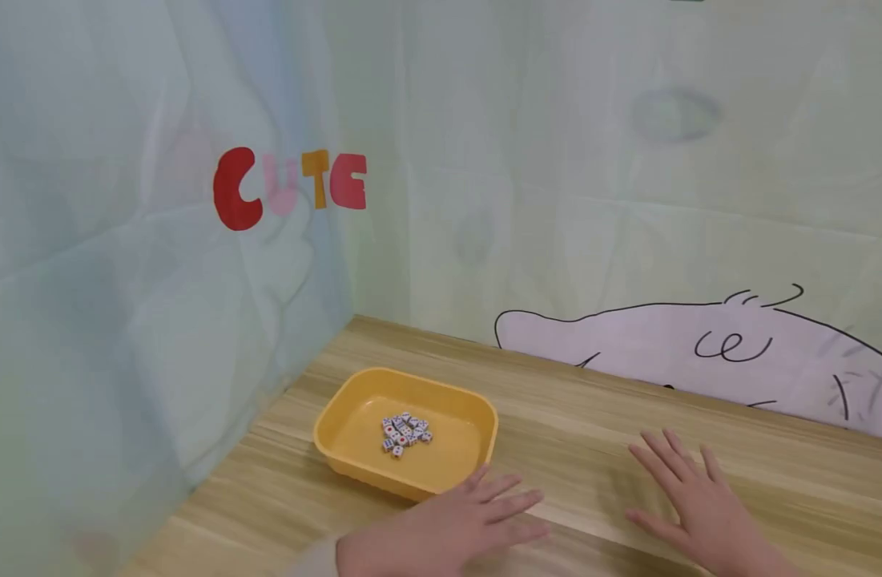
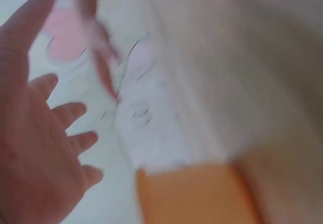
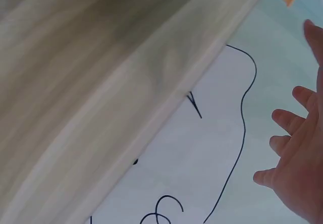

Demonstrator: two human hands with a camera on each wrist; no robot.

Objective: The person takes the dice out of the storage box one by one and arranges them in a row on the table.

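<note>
Here's the left hand (image 1: 473,519) just beside the yellow tray (image 1: 451,455), at its five o'clock, fingers (image 1: 514,506) straight and spread, hiding the near corner! Out at three o'clock from it, the right hand (image 1: 707,509) hangs over the counter (image 1: 570,449), fingers fanned apart too, gripping nothing. And inside the tray, toward its middle, look at that tight bunch of little white dice (image 1: 404,433), with the CUTE lettering (image 1: 239,200) up on the wall cloth (image 1: 159,320) at eleven o'clock beyond

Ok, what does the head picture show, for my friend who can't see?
A person's left hand and right hand, both spread open, over a wooden table, the left by a yellow tray holding a cluster of small dice. Behind, a pale backdrop says CUTE in colorful letters.
</note>
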